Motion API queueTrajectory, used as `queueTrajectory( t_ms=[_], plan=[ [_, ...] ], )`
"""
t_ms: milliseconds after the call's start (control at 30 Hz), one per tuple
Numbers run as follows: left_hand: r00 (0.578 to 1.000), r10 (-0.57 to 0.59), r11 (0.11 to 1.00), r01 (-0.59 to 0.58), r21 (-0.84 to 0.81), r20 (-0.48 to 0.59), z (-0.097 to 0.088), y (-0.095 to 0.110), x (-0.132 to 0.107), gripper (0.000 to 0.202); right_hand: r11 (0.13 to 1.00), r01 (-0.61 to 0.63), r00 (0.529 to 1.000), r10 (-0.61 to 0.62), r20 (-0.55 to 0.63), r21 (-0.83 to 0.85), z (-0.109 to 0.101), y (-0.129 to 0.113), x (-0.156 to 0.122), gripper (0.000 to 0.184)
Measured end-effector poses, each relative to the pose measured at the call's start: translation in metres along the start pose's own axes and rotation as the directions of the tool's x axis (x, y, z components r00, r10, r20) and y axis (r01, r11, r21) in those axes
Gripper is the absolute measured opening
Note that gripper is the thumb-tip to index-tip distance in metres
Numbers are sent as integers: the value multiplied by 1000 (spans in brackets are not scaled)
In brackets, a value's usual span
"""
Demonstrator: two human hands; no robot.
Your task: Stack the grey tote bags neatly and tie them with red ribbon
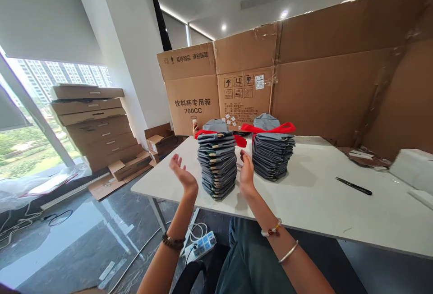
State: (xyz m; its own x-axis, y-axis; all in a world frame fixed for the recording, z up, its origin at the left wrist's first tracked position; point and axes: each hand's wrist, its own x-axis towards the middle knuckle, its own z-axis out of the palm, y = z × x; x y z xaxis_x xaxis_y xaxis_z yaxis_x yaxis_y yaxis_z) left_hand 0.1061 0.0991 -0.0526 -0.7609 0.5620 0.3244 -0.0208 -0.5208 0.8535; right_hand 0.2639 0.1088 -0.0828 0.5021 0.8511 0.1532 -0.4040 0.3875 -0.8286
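Two tall stacks of folded grey-blue cloth pieces stand on the white table [318, 199]. Across the top of the left stack [218, 163] lies a red ribbon [240, 140], and another red ribbon [284, 127] lies over the right stack [272, 156]. My left hand [184, 174] hovers to the left of the left stack, fingers apart and holding nothing. Between the two stacks is my right hand [246, 171], its fingers stretched out beside the left stack. Whether they touch the cloth I cannot tell.
A black pen-like tool [353, 186] lies on the table's right. Large cardboard panels [243, 82] stand behind the table. Flat cartons [98, 127] are piled by the window. A power strip [201, 245] with cables is below the table's front edge.
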Motion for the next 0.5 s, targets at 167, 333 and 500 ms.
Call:
queueTrajectory(
  t_ms=[167,333,500],
  plan=[
    [586,771,633,-749,-195,250,-17,21,-75,31,995,77,996,-74,43,-65,-39,-26,-8,47],
    [179,489,707,-655,-268,854,12,-9,-148,20,975,71,979,-109,-173,-209,-117,-38,18,44],
    [613,-194,973,20,230,766,96,-65,-152,23,950,-15,932,-100,-349,-312,-179,-54,76,38]
  ],
)
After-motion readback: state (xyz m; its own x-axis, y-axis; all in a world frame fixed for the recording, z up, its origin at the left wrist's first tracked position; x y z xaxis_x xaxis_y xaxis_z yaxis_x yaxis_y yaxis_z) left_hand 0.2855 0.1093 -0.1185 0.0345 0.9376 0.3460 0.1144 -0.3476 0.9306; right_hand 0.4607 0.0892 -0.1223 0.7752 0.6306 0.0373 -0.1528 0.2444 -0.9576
